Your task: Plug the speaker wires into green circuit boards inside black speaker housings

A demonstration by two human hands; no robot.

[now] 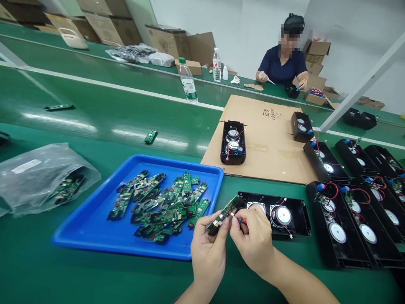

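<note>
My left hand [207, 253] grips a narrow green circuit board [225, 211] by its near end, holding it tilted above the table. My right hand [255, 238] pinches a small wire plug [236, 218] against the board's edge. Just behind my hands lies an open black speaker housing [294, 230] with two round speakers and red wires inside. To the left sits a blue tray [95, 223] piled with several more green boards.
A row of several open black housings [348, 219] runs to the right. A cardboard sheet [268, 147] carries two more housings. A plastic bag of boards [41, 175] lies left. Water bottles [189, 82] stand on the belt. Another person [284, 63] works across the table.
</note>
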